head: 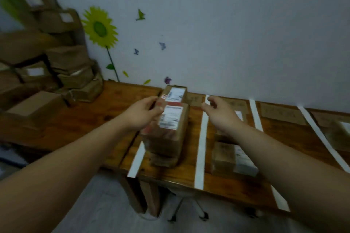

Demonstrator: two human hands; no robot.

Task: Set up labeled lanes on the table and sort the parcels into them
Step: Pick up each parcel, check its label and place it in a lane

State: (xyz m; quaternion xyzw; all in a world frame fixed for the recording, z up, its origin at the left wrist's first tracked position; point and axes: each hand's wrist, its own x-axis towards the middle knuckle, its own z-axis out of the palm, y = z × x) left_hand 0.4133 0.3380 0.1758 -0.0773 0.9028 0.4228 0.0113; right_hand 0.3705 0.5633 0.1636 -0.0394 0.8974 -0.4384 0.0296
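My left hand touches the top brown cardboard parcel; my right hand hovers open, empty. It looks stiff and light, best held by both sides.

You've got a wooden table split into lanes by white tape strips. Brown cardboard labels lie flat along the wall edge. A stack of parcels sits in the left lane, more parcels in the next, and a heap of boxes at the far left.
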